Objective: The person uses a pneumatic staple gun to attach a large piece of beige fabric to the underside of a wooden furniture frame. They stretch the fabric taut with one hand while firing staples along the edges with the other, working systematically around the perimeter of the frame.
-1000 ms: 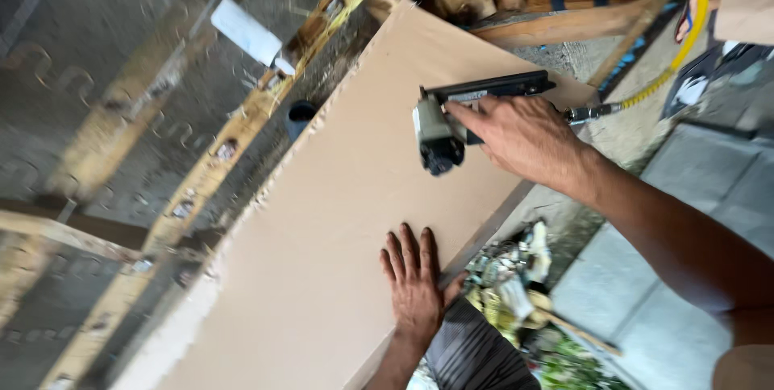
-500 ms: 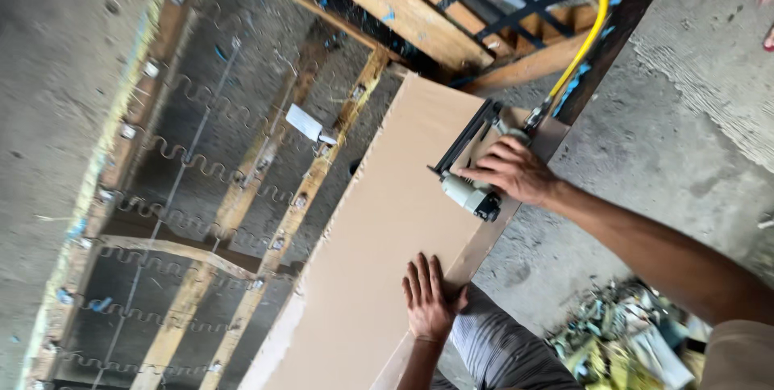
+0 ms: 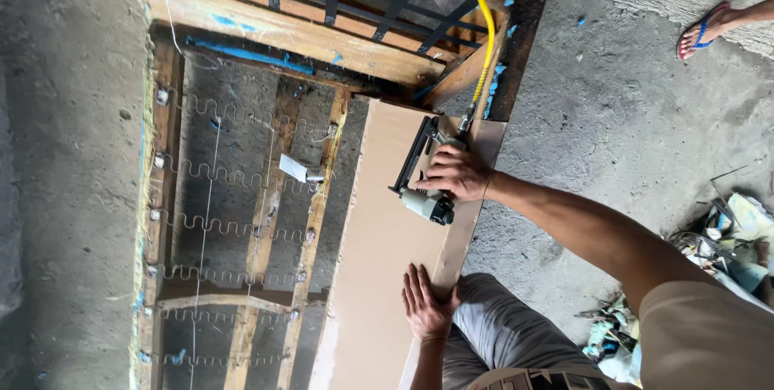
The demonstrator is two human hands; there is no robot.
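A long brown cardboard panel (image 3: 379,277) lies over the edge of a wooden furniture frame (image 3: 274,31). My left hand (image 3: 425,303) rests flat on the panel near its right edge, fingers spread. My right hand (image 3: 458,172) grips a black and grey pneumatic staple gun (image 3: 418,179), whose nose touches the panel near its top end. A yellow coiled air hose (image 3: 490,27) runs up from the gun. My bent knee in grey trousers (image 3: 500,329) sits beside the panel.
Zigzag metal springs (image 3: 226,172) span the open frame on the left. A small white tag (image 3: 292,168) hangs on one slat. Another person's foot in a sandal (image 3: 705,27) stands at top right. Scraps and clutter (image 3: 726,237) lie on the concrete floor at right.
The view has swung and pulled back, showing more of the frame and floor. My right hand with the staple gun stays near the panel's top end; the left hand remains flat on the panel.
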